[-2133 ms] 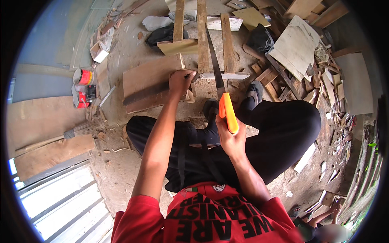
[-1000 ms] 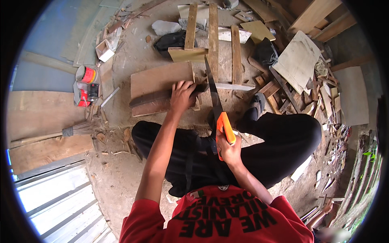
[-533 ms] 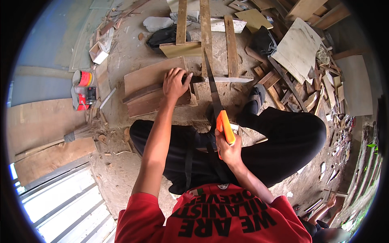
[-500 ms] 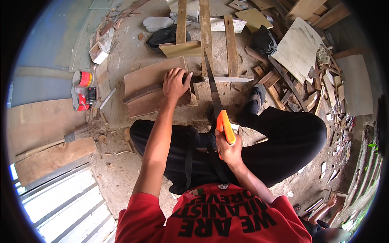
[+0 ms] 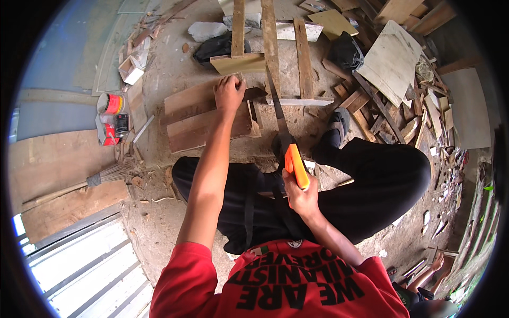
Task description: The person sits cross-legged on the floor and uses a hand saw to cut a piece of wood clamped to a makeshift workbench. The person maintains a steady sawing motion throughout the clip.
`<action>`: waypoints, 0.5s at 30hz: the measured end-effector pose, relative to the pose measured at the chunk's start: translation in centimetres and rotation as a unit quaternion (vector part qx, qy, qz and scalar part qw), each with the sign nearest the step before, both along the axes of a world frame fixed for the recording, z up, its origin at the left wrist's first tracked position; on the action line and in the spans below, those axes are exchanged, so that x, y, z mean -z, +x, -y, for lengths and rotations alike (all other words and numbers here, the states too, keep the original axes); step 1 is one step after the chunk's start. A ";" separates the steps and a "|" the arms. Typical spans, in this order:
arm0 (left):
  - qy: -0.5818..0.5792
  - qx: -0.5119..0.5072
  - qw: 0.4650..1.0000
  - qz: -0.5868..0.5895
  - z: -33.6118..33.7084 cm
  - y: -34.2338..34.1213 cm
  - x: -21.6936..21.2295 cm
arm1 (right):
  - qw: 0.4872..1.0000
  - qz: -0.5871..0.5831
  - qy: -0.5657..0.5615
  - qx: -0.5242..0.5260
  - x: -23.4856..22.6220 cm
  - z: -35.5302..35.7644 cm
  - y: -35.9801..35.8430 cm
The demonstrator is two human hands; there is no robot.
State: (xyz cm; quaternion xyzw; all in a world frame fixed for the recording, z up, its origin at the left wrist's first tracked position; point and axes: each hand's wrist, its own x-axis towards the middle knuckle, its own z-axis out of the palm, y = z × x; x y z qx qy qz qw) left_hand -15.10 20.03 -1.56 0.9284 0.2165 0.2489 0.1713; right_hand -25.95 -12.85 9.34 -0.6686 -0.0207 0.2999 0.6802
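My right hand [image 5: 300, 192] is closed around the orange and yellow handle of a hand saw [image 5: 281, 123]. The saw's dark blade points away from me, its tip near the upright wooden battens. At the far right corner of a brown wooden board piece [image 5: 204, 130], my left hand [image 5: 229, 94] has its fingers curled over the edge. A raised strip of wood runs lengthwise along this piece. Just right of the left hand, a dark flat object [image 5: 255, 92] shows; its kind is unclear. The blade stands apart from the board.
Long wooden battens [image 5: 270, 40] lie ahead across pale boards. Scrap wood [image 5: 366, 111] and a large pale panel [image 5: 391, 63] pile up on the right. Paint cans [image 5: 110, 104] and a broom [image 5: 108, 175] are at the left. Another person's arm [image 5: 427, 273] shows at lower right.
My left hand has shifted slightly away from me, to the board's far edge, and its fingers have curled in. The strip on the board looks tilted differently. The saw has hardly moved.
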 end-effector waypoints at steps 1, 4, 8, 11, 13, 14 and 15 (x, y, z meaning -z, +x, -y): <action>0.024 -0.016 1.000 0.001 0.3 0.5 0.0 | 1.000 -0.006 0.002 0.001 0.0 0.1 0.1; 0.058 -0.016 0.998 -0.016 0.9 0.9 -0.5 | 0.999 -0.033 -0.014 0.007 -0.9 -0.1 0.2; 0.022 0.101 0.995 -0.005 1.7 -1.5 -1.5 | 0.999 -0.034 -0.003 0.012 -0.8 -0.3 0.2; 0.008 0.123 0.992 -0.040 2.2 -3.8 -1.6 | 1.000 -0.023 0.000 0.001 0.1 -0.3 -0.1; 0.007 0.115 0.993 -0.016 2.2 -4.0 -1.3 | 1.000 -0.025 -0.008 -0.010 0.3 -0.2 -0.2; 0.008 0.111 0.994 -0.004 2.2 -4.0 -1.0 | 1.000 -0.021 -0.004 -0.009 0.4 -0.3 -0.3; 0.005 0.098 0.995 -0.006 2.2 -4.0 -0.7 | 1.000 -0.018 0.000 -0.008 0.4 -0.4 -0.5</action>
